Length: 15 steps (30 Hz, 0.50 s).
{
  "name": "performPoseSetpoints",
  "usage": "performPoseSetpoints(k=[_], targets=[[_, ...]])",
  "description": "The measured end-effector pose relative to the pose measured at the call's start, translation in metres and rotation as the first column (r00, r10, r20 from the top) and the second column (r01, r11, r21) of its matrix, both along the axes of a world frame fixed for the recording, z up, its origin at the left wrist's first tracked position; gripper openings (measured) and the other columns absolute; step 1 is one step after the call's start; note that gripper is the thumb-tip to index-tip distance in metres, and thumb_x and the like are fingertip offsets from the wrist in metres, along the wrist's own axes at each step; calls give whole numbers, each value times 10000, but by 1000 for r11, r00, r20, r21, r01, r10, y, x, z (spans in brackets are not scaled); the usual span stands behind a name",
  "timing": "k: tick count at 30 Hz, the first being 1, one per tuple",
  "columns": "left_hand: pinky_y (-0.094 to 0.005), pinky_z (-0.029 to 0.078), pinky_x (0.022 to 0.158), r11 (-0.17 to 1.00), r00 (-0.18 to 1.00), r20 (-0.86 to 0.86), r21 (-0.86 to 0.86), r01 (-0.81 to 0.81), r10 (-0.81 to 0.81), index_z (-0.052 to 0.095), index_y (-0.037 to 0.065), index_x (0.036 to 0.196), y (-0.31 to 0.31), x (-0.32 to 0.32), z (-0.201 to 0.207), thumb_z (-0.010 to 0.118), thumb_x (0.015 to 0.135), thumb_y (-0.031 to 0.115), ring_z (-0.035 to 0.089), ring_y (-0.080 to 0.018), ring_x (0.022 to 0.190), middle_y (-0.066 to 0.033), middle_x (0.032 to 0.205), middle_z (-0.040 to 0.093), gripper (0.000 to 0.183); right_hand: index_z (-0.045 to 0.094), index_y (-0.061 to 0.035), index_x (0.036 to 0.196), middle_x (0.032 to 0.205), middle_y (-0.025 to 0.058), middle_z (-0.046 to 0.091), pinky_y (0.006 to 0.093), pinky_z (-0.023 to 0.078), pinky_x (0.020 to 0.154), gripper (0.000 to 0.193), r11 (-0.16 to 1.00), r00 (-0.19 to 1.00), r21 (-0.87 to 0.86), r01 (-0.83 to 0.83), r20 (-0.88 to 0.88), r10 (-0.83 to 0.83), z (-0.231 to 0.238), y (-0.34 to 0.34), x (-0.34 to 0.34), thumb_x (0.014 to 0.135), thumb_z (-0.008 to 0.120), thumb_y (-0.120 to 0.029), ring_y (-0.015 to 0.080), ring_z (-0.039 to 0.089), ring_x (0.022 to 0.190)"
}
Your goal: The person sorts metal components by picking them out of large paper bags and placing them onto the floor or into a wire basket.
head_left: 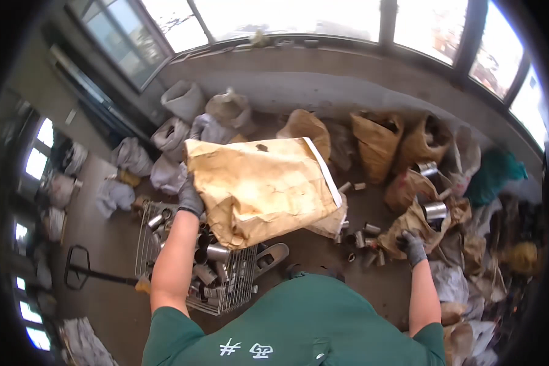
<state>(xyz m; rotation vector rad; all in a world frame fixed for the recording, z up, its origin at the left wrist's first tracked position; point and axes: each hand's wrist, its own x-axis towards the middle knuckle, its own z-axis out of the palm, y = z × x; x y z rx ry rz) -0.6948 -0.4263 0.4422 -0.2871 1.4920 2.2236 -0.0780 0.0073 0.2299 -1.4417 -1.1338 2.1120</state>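
A large flattened brown paper sack [262,189] with a white strip along its right edge is held up in front of me. My left hand [190,196], in a dark grey glove, grips its left side, and part of the fingers is hidden behind the paper. Low on the right, my right hand [412,245], also gloved, has curled fingers at the edge of an upright brown paper sack [416,222]. From the mouth of that sack sticks a shiny metal cylinder [435,211].
A wire basket [235,287] of metal tubes stands at left, beside a hand truck's handle [79,268]. Several short metal pieces [366,238] lie on the floor. Filled sacks [375,143] line the wall under the windows. A green bag [494,177] sits far right.
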Motion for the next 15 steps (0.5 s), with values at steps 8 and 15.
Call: performPoseSetpoints(k=[8, 15], targets=[[-469, 308, 1138, 922, 946, -103, 277, -269, 307, 450, 98, 1445, -184, -124, 72, 564, 935, 505, 460, -334, 1298, -117, 1438, 509, 662, 545, -135, 1199, 905, 116, 668, 487, 562, 614, 319, 982, 938, -167, -92, 316, 142, -51, -52, -15, 919, 636, -258, 297, 649, 719], [-475, 286, 1168, 778, 678, -412, 475, -411, 609, 397, 124, 1479, -227, -193, 193, 365, 986, 538, 404, -331, 1371, -107, 1522, 415, 645, 532, -154, 1145, 777, 81, 584, 478, 552, 507, 248, 981, 867, -147, -123, 466, 179, -42, -47, -46, 931, 600, -260, 294, 624, 685]])
